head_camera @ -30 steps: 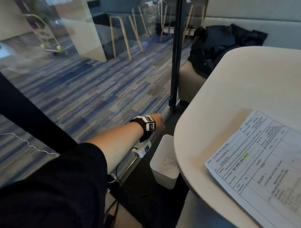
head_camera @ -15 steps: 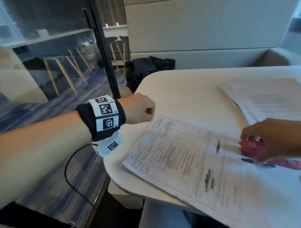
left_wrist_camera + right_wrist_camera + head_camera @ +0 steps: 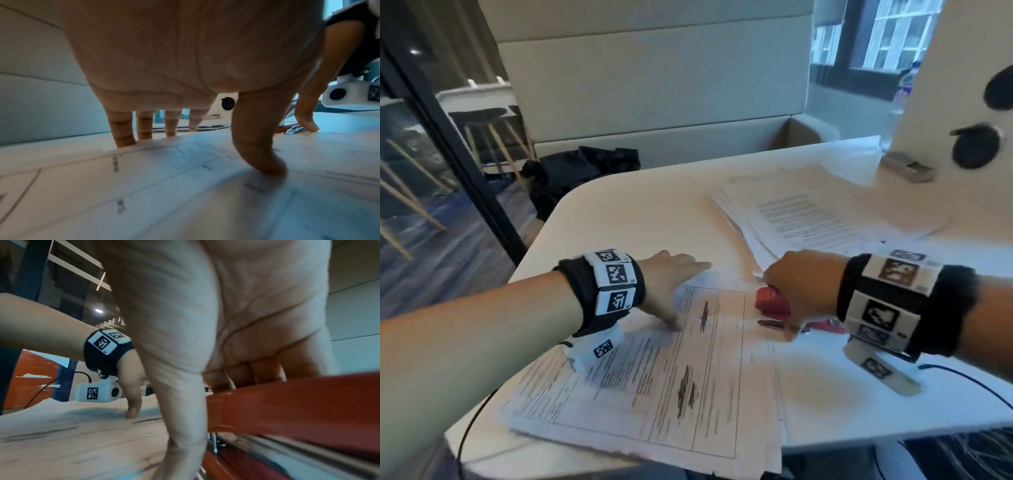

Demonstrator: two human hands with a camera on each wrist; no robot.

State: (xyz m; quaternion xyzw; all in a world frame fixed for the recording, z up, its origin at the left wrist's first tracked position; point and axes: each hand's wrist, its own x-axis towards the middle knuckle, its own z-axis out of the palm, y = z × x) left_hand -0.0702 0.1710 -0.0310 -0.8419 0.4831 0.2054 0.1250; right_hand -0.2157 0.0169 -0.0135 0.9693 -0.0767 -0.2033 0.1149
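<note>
Head view shows a person's left hand (image 3: 667, 284) laid flat, fingers straight and spread, on the far edge of a printed form (image 3: 654, 387), thumb tip touching the sheet. Just to its right, the right hand (image 3: 801, 284) curls its fingers over a red stapler (image 3: 770, 303) and grips it. The red stapler sits under the right palm on the white counter (image 3: 619, 219); a stack of papers (image 3: 808, 219) lies just beyond the right hand.

Left hand (image 3: 669, 284) (a fist before) now presses the form (image 3: 640, 387).
</note>
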